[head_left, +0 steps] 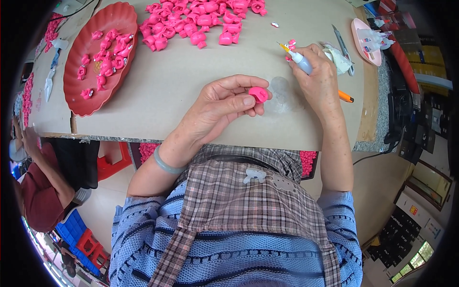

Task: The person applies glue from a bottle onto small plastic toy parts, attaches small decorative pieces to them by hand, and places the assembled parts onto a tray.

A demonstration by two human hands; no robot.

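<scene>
While the left hand (216, 103) finger-pinches a hollow pink molded piece (258, 94), the right hand (317, 72) grasps a needle-tipped squeeze bottle (302, 62)

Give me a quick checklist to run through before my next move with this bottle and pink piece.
1. Pink piece held: ok, in the left hand's fingers.
2. Squeeze bottle held: ok, in the right hand.
3. Yellow tip apart from that piece: ok.
4. Area around the tip uncluttered: not ok, small pink bits show right beside it.
5. Liquid at the tip: cannot tell, too small.
6. Room on the red plate: ok, bare patches show.
</scene>
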